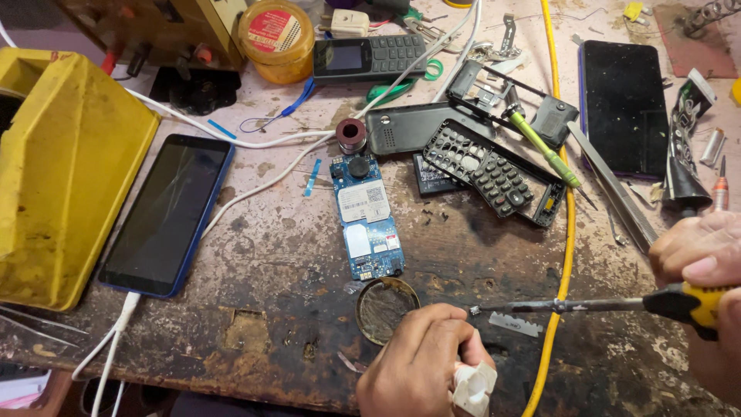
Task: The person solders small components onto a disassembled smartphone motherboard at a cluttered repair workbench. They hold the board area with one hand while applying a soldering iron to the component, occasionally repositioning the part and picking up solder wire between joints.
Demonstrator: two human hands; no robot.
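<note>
Near the front edge of the scarred worktop (pixel 270 255), the left hand (pixel 421 363) rests with its fingers curled shut around a small white plastic piece (pixel 472 388), just right of a round, dark tin of paste (pixel 386 307). At the right edge, the right hand (pixel 698 251) wraps its fingers tightly round the yellow-and-black handle of a soldering iron (pixel 571 306); the iron lies level, its tip pointing left and ending just above the left hand's knuckles, close to the tin.

A blue circuit board (pixel 367 216) lies flat in the middle, just beyond the tin, with bare wood on either side of it, the widest open patch on the surface. Far of it sit a grey phone shell (pixel 409 127) and a black keypad frame (pixel 494 171), with a green-handled screwdriver (pixel 544 150) across them. A yellow cable (pixel 567 232) runs from far to near, passing under the iron. On the left, a blue-edged smartphone (pixel 166 216) with a cracked screen lies beside a yellow box (pixel 65 170) that crowds the left edge. A dark smartphone (pixel 624 104) fills the far right corner.
</note>
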